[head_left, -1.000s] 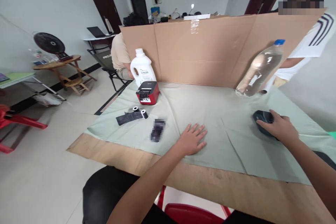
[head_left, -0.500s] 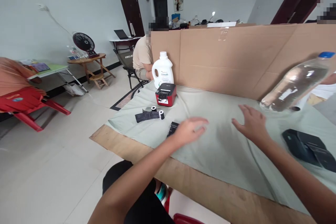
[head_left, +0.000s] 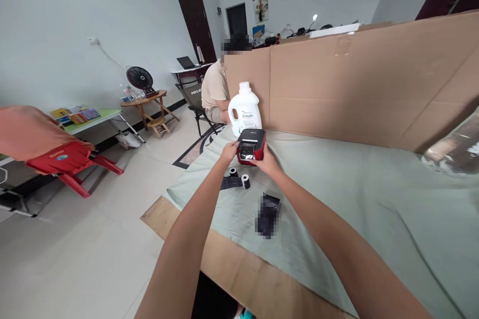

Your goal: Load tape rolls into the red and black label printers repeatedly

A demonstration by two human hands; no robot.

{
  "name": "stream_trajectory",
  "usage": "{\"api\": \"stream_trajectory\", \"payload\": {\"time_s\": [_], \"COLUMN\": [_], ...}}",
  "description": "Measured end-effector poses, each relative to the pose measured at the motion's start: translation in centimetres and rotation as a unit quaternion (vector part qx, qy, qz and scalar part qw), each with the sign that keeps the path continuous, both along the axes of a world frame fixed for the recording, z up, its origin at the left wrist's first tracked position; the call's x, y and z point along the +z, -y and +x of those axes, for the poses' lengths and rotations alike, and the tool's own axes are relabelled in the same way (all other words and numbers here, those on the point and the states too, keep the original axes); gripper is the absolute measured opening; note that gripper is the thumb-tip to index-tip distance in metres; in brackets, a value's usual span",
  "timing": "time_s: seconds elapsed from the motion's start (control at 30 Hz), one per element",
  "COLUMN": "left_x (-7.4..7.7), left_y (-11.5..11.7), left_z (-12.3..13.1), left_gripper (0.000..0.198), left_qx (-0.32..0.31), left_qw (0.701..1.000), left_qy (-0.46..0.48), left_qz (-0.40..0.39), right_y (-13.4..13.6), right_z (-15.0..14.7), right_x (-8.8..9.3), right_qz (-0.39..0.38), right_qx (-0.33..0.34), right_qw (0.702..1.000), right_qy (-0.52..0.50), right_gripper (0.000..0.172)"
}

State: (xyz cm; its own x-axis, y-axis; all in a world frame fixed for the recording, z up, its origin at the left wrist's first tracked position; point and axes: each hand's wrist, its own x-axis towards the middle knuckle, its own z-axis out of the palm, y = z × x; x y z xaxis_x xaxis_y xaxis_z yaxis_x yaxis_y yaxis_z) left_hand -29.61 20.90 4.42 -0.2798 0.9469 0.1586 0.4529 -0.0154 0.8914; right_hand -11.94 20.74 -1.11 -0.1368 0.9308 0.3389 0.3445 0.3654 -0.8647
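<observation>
1. Red and black box-shaped device (head_left: 252,145) is near the far left part of the cloth-covered surface, between both hands; whether its base rests on the cloth or is lifted, I cannot tell.
2. Left hand (head_left: 229,152): its fingers press against the device's left side, gripping it.
3. Right hand (head_left: 268,161): it clasps the device's right side, thumb reaching across the lower front edge.
4. Dark, glossy material shows at the front opening of the device.
5. White plastic jug with a handle and a white cap (head_left: 247,109) stands upright just behind the device.
6. Two small black rolls with white ends (head_left: 246,182) are just in front of the device, beside a flat dark strip (head_left: 231,183).
7. Dark, partly pixelated item (head_left: 268,215) lies nearer the front edge, apart from the rolls.
8. Pale green cloth (head_left: 337,194) covers most of the surface (head_left: 239,269), leaving a bare wooden strip along the front.
9. Brown cardboard panel (head_left: 337,89) stands along the back; a large clear plastic bottle (head_left: 456,147), cut off by the frame, is well apart at the right.
10. Beyond the panel's left end, a person in a beige shirt (head_left: 215,84) sits; farther left, a black fan (head_left: 139,78) stands on a wooden stand (head_left: 159,98).
</observation>
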Motion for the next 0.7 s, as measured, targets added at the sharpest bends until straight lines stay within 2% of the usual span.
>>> {"api": "stream_trajectory", "payload": {"time_s": [0.1, 0.17, 0.23, 0.33, 0.43, 0.53, 0.63, 0.7], "left_x": [0.5, 1.3, 2.3, 3.0, 1.9, -0.2, -1.9, -2.8], "left_y": [1.3, 2.9, 5.4, 10.7, 16.5, 21.3, 24.1, 25.0], "left_z": [0.8, 2.3, 4.9, 10.7, 17.0, 22.1, 25.4, 26.6], "left_gripper": [0.034, 0.035, 0.037, 0.038, 0.041, 0.044, 0.045, 0.045], "left_qx": [-0.017, -0.033, -0.056, -0.083, -0.090, -0.119, -0.157, -0.161], "left_qw": [1.000, 0.999, 0.997, 0.987, 0.984, 0.982, 0.973, 0.970], "left_qy": [0.002, 0.000, -0.025, -0.105, -0.117, -0.097, -0.087, -0.079], "left_qz": [0.016, 0.030, 0.051, 0.087, 0.101, 0.108, 0.143, 0.161], "right_y": [1.4, 3.0, 5.5, 10.8, 17.5, 23.9, 28.2, 29.7], "right_z": [0.8, 2.6, 5.4, 11.5, 18.2, 23.2, 25.6, 26.1], "right_x": [-0.1, 0.6, 1.8, 3.7, 4.2, 3.0, 1.5, 0.7], "right_qz": [-0.023, 0.011, 0.071, 0.132, 0.115, 0.131, 0.155, 0.145], "right_qx": [0.007, 0.016, 0.020, 0.004, -0.053, -0.120, -0.169, -0.186], "right_qw": [0.999, 0.998, 0.993, 0.988, 0.992, 0.982, 0.972, 0.971], "right_qy": [-0.034, -0.065, -0.091, -0.083, 0.010, 0.064, 0.049, 0.031], "right_gripper": [0.097, 0.092, 0.085, 0.080, 0.081, 0.083, 0.092, 0.096]}}
